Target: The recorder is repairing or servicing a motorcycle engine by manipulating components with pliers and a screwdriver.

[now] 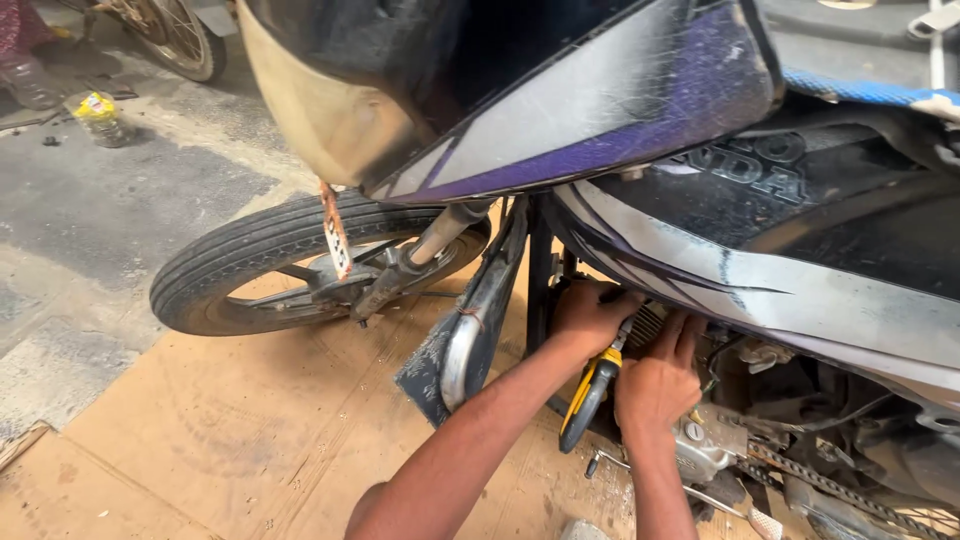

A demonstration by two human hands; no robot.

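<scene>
A motorcycle with a purple, white and black fairing fills the upper right. My left hand reaches under the fairing and grips something by the engine that is hidden from me. My right hand is just to its right, fingers pressed against the engine's cooling fins. A yellow-and-black tool handle hangs between the two hands; which hand holds it I cannot tell. The chain and engine case lie below my right hand.
The front wheel rests on a brown board at the left, with the fork and a black mudguard beside my left arm. A plastic bottle and another wheel are at the far left on concrete.
</scene>
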